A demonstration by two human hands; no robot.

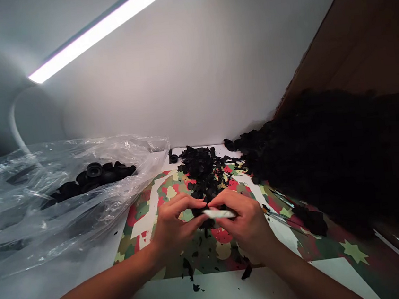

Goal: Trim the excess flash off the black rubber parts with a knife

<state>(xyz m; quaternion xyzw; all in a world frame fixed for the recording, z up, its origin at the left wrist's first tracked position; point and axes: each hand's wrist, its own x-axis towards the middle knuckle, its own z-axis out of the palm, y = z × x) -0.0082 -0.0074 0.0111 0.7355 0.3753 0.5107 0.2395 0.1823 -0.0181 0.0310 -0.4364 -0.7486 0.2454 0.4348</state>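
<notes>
My left hand pinches a small black part between thumb and fingertips, over the patterned sheet. My right hand is closed round a slim white-handled tool, whose tip points left at the black part. The two hands almost meet, and the fingers hide much of the part and the tool's tip. Right behind them lies a heap of black scraps. Loose black flakes are scattered on the sheet below the hands.
At left, a clear plastic bag holds black round parts. A large dark pile fills the right side, against a brown panel. A lit lamp bar hangs above on a curved white neck.
</notes>
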